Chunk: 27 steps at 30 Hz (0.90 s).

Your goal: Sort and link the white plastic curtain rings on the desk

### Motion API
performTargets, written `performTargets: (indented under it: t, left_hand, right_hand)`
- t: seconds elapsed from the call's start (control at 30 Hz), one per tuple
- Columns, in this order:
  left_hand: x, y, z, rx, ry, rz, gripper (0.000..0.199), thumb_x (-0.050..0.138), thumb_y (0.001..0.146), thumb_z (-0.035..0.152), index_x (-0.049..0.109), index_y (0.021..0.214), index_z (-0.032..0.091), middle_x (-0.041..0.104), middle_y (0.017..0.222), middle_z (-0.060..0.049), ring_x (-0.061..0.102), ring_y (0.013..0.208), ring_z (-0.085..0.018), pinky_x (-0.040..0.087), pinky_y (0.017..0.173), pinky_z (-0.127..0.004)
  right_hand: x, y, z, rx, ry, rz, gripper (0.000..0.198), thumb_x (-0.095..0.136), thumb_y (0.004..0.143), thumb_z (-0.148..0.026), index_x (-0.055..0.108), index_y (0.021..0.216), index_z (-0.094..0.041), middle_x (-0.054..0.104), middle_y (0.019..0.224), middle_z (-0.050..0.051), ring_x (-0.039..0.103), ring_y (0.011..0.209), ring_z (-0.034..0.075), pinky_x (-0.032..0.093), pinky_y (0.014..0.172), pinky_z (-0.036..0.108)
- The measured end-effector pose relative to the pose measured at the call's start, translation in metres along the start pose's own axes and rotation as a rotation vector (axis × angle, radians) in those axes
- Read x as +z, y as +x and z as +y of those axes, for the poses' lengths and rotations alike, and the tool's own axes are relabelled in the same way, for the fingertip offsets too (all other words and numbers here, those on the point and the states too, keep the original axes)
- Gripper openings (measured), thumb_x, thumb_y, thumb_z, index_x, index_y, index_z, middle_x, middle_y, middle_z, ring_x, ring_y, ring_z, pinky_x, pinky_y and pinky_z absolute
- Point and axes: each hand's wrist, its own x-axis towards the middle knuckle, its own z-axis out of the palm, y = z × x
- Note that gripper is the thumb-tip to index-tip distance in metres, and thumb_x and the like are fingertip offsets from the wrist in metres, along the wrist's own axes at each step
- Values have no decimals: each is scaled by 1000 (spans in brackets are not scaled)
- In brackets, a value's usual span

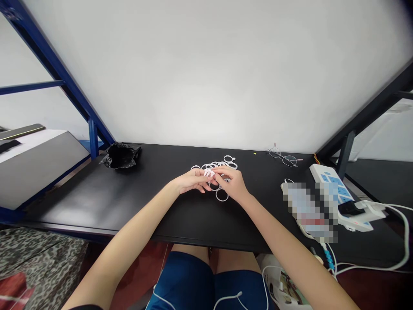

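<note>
white rings [209,173], hands [189,181] together, fingers [223,171] bent

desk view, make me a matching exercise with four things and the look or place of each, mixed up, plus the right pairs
Things:
1. rings
2. bag
3. glasses
4. power strip

Look or place:
A. black and crumpled, near the blue post
B. white and blue, right of the glasses
C. white, clustered by the left hand and right hand
D. thin-framed, lying near the wall

Pairs: 1-C, 2-A, 3-D, 4-B
</note>
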Motion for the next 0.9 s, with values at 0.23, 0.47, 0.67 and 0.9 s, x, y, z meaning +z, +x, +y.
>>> performTargets:
  t: [0.23,0.47,0.67,0.9]
  left_hand:
    - [0,-6,7,-23,30,-72,39,72,77,44,70,98,12,71,88,-10,67,66,-12,53,52,-17]
    - [-4,-16,11,-180,138,-491,38,70,79,46,73,94,11,71,72,-8,68,58,-15,56,54,-22]
    - [6,-21,15,-148,102,-643,37,72,75,47,72,82,11,66,60,-6,63,47,-15,56,50,-25]
    - [41,-47,35,14,-133,-594,34,59,85,45,69,78,13,36,39,7,26,26,-4,53,39,-23]
  right_hand:
    - [-19,11,-5,371,289,-257,36,66,73,-20,67,109,-20,65,113,10,62,68,13,48,45,21]
    - [-24,8,-17,510,573,-754,33,80,66,-27,62,91,-14,67,79,2,58,56,8,46,42,16]
    - [-18,3,-28,489,686,-978,21,71,79,-31,66,81,-10,62,63,-1,54,46,6,48,44,17]
    - [-13,-5,-46,403,1103,-829,32,70,79,-42,67,68,-12,65,64,2,44,43,5,51,45,20]
